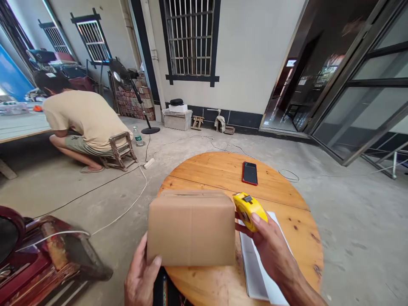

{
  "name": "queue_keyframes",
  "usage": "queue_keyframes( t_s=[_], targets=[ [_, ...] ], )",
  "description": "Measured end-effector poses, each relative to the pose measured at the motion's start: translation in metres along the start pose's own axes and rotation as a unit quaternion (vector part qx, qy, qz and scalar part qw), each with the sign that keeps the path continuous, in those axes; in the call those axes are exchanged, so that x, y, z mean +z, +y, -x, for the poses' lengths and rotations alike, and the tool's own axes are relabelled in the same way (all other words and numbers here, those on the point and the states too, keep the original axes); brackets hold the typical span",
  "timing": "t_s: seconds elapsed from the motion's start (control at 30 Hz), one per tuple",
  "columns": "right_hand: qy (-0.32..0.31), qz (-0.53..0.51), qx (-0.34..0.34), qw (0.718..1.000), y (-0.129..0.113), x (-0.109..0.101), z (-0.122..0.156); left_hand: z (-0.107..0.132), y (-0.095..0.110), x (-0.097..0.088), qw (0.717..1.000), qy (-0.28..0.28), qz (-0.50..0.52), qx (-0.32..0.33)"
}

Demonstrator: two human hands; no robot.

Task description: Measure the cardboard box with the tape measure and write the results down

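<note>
A brown cardboard box (191, 229) is at the near side of the round wooden table (210, 168). My left hand (142, 272) grips its lower left corner, the thumb on the front face and the fingers behind the left side. In my right hand (266, 238) is a yellow tape measure (249, 210), held by the box's right side with the thumb on its case. No drawn-out tape shows. Beneath my right wrist lie white papers (259, 272). Farther back on the table rests a phone (249, 173) with a red edge.
On the left a person (83, 114) sits on a small wooden chair (121, 151) beside a low platform. A standing fan (140, 97), a bottle (137, 136) and a power strip (148, 163) with cables are on the floor. A wooden stool (60, 250) stands near left; a glass door (366, 97) hangs open at right.
</note>
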State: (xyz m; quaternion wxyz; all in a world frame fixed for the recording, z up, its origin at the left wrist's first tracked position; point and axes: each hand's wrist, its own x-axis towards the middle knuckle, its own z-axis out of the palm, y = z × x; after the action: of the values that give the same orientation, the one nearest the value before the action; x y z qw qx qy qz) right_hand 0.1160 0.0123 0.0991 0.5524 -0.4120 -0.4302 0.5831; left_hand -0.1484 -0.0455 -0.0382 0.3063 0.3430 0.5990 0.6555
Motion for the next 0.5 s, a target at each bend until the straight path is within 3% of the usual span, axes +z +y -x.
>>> queue_keyframes(
  t_s=[0.17, 0.3, 0.4, 0.5],
  targets=[
    [0.046, 0.003, -0.006, 0.999, 0.014, -0.017, 0.031, 0.007, -0.016, 0.008, 0.999, -0.019, -0.008, -0.050],
    [0.077, 0.033, -0.024, 0.996, 0.019, -0.024, 0.040, 0.003, -0.015, 0.022, 0.997, -0.042, -0.039, -0.049],
    [0.086, 0.031, -0.038, 0.995, 0.015, -0.033, 0.044, 0.007, -0.006, 0.023, 0.996, -0.024, -0.081, -0.013],
    [0.039, -0.005, -0.022, 0.999, 0.008, -0.048, 0.053, 0.015, 0.002, 0.006, 0.984, 0.055, -0.139, 0.095]
  ],
)
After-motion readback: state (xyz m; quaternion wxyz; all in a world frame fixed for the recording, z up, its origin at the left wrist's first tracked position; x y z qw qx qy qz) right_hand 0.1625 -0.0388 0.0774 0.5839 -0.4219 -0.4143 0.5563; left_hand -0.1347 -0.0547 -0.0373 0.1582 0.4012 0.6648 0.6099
